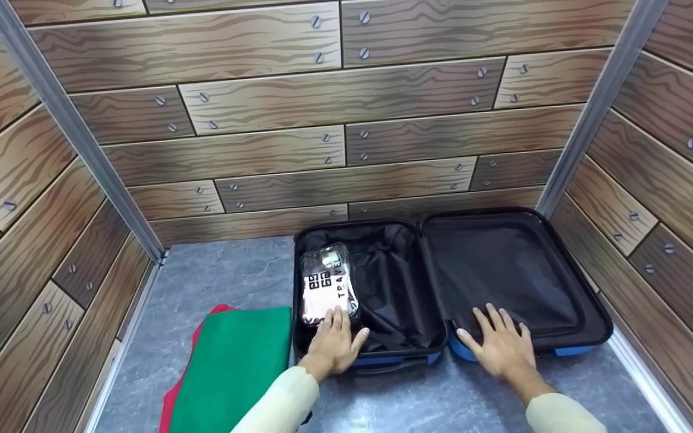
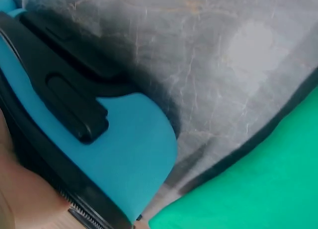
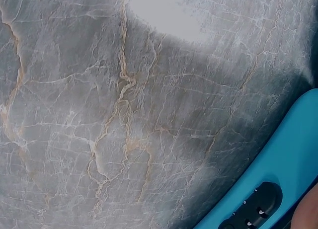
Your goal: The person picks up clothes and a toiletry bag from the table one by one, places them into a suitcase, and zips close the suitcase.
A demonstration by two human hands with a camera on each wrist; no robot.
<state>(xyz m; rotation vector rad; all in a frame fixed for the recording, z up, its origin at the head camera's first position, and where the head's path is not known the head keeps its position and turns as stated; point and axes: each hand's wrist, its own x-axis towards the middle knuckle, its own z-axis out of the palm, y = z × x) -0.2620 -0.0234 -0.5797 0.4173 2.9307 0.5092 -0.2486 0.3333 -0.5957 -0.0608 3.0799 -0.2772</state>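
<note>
Nearest to me are my pale sleeves [image 1: 280, 400], 1 on each forearm. On my left, a green cloth [image 1: 238, 367] lies flat on the grey marbled table [image 1: 220, 270], with a red layer [image 1: 169, 403] showing along its left and far edges. Just to its right, a suitcase [image 1: 394, 300] lies spread into 2 halves, black inside and blue outside. Its near side carries a black handle [image 2: 74, 114], plain in the left wrist view beside the blue shell and the zip teeth. In the right wrist view a small black fitting [image 3: 258, 204] sits on the blue shell.

My left hand [image 1: 335, 343] reaches over the near rim of the left half, fingers extended, their tips on the near end of a shiny pouch [image 1: 325, 279]; it grips nothing. My right hand [image 1: 500, 346] is spread wide at the near edge of the right half, holding nothing; I can't tell how firmly it touches.

The pouch lies inside the left half, along its left side, with "TRAVEL" and a black emblem on top. Beyond the suitcase stands the back wall [image 1: 322, 90], printed with planks and screws, between 2 metal posts [image 1: 76, 132].
</note>
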